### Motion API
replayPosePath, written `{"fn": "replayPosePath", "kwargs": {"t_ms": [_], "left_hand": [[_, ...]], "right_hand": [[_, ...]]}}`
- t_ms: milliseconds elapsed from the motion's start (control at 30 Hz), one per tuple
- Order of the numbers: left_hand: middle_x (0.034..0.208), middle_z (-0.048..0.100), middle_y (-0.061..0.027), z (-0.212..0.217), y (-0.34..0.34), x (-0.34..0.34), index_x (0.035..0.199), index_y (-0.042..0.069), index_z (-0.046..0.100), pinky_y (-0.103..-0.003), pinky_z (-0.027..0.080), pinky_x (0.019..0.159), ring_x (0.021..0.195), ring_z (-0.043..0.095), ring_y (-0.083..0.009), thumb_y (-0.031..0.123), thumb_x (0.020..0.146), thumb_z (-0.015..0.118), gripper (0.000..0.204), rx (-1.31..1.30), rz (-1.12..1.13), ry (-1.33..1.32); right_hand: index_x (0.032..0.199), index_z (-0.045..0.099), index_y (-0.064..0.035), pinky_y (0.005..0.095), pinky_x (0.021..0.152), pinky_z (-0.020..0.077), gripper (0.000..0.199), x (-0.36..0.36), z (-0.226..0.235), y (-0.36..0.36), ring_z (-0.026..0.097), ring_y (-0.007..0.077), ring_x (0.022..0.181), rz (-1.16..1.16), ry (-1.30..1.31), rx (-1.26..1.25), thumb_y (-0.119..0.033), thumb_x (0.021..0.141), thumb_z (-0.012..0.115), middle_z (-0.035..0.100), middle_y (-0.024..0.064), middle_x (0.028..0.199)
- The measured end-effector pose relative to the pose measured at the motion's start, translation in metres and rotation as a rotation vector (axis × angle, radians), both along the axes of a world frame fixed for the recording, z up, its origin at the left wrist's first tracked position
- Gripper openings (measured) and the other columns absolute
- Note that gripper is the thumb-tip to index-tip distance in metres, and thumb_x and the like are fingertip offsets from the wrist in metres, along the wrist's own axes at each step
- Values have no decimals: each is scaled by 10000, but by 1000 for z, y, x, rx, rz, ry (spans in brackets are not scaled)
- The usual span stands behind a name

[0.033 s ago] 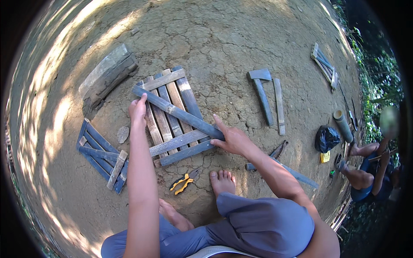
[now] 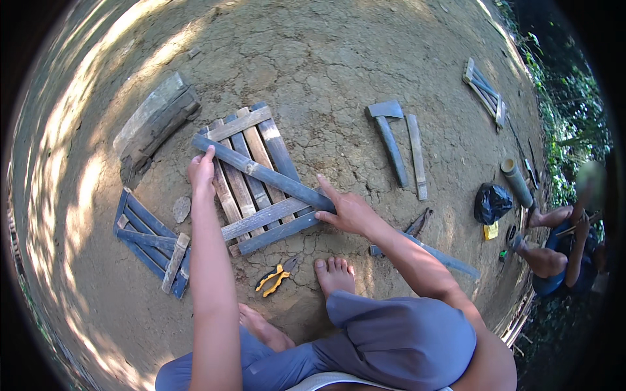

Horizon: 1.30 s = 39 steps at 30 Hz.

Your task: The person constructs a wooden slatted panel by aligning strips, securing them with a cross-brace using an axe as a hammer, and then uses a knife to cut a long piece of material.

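Observation:
A dark bamboo strip (image 2: 264,172) lies slantwise across a slatted bamboo panel (image 2: 259,138) on the ground before me. My left hand (image 2: 201,171) grips the strip's upper left end, thumb on top. At its lower right end, my right hand (image 2: 349,210) holds it between thumb and forefinger. Crosspieces run over the panel's slats at top and bottom, and a dark strip (image 2: 279,235) edges its near side. Pliers with yellow and black handles (image 2: 274,281) lie between the panel and my bare feet.
Left of the panel are a split log (image 2: 153,120), a flat stone (image 2: 182,209) and a bamboo frame (image 2: 153,242). Rightward lie an axe (image 2: 390,144), a loose slat (image 2: 417,156), a black plastic bag (image 2: 492,203) and a bamboo tube (image 2: 516,182). Another person (image 2: 562,251) sits at far right.

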<state>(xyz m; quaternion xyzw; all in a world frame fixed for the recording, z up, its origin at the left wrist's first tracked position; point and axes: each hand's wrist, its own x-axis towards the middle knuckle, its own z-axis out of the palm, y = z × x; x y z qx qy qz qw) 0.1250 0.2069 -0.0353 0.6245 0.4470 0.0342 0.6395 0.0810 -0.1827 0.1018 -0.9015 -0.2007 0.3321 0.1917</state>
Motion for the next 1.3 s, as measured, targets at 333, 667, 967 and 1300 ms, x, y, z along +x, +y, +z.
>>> {"fn": "replayPosePath", "kwargs": {"t_ms": [333,667,967,1300], "left_hand": [[1226,712,-154,-1,12,2,1264,-17,630,-458,577,942,1047,718,-283,359,1025,632,446,-385,-75,-29],[1023,724,-116,14,19,-43,1091,-51,687,-398,555,810,873,689,-210,328,1016,663,387,-317,143,-118],[1024,722,-122,1,37,-75,1063,-39,680,-381,555,810,876,688,-208,383,986,694,429,-96,197,-21],[1133,723,-156,39,33,-87,1157,-49,650,-378,561,889,985,707,-225,425,959,741,522,-268,239,-116]], "right_hand": [[1585,350,-151,523,842,538,773,-38,-5,-54,660,438,1034,-171,-113,88,-446,953,682,661,231,1086],[1629,180,-69,499,1149,389,1036,36,-17,-396,359,360,1477,-1424,-136,374,-705,922,589,289,210,1641],[1577,354,-216,536,1054,430,899,73,119,-548,431,333,1346,-1698,-236,17,-747,895,600,397,91,1522],[1404,580,-45,450,1038,470,493,2,10,-372,598,389,1218,-637,-626,-264,-356,1025,629,641,219,1315]]}}
